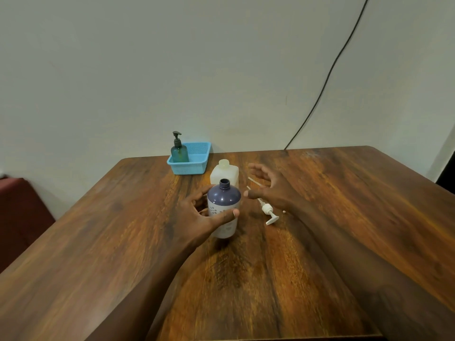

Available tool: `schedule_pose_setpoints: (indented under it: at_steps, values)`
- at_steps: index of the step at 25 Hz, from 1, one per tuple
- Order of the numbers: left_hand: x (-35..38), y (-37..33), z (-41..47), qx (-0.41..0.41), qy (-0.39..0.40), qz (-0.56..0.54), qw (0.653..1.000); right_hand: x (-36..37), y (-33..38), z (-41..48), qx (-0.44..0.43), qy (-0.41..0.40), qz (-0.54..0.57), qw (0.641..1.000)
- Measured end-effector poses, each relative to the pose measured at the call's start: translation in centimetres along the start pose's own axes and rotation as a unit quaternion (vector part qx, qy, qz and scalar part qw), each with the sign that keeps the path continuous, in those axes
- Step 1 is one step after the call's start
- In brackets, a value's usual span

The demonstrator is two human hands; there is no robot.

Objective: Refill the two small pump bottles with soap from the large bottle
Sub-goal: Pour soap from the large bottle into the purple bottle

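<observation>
A purple-topped small bottle with a white patterned label stands upright on the wooden table, its neck uncapped. My left hand wraps around its left side, thumb across the label. Right behind it stands the large pale bottle with its cap on. My right hand hovers to the right of both bottles, fingers spread, holding nothing. A white pump head with its tube lies on the table under that hand. A teal pump bottle with a dark pump stands in the blue basket.
The blue basket sits at the table's far edge against the wall. A black cable runs down the wall behind the table's back right. A dark red seat is left of the table.
</observation>
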State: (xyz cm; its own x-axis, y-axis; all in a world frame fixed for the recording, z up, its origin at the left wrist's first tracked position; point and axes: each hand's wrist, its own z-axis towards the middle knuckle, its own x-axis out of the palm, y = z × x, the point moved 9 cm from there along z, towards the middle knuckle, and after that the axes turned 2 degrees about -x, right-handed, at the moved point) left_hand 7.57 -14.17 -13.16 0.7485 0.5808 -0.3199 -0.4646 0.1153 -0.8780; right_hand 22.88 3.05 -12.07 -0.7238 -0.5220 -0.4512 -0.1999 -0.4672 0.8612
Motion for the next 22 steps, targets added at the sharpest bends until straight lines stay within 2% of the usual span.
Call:
schedule_pose_setpoints:
  at_steps: [2, 10, 15, 17, 19, 22]
  values:
    - [-1.1, 0.5, -0.3, 0.003, -0.004, -0.007, 1.0, 1.4, 0.7, 1.1, 0.001, 0.03, 0.007, 1.0]
    - [-5.1, 1.1, -0.3, 0.022, -0.048, -0.003, 0.999, 5.6, 1.2, 4.6, -0.015, 0.001, -0.037, 0.999]
    - [-6.8, 1.5, 0.0, 0.026, -0.081, 0.015, 0.996, 5.2, 1.8, 4.6, -0.05, -0.098, -0.055, 0.992]
    - [-7.0, 1.4, 0.1, 0.033, -0.091, 0.018, 0.995, 4.7, 3.4, 3.9, -0.089, -0.143, -0.074, 0.983]
    - [-7.1, 1.1, 0.2, 0.046, -0.102, 0.021, 0.993, 4.0, 6.1, 3.3, -0.165, -0.182, -0.098, 0.964]
    - [-6.9, 0.6, 0.2, 0.06, -0.122, 0.024, 0.99, 3.8, 9.3, 2.8, -0.247, -0.182, -0.154, 0.939]
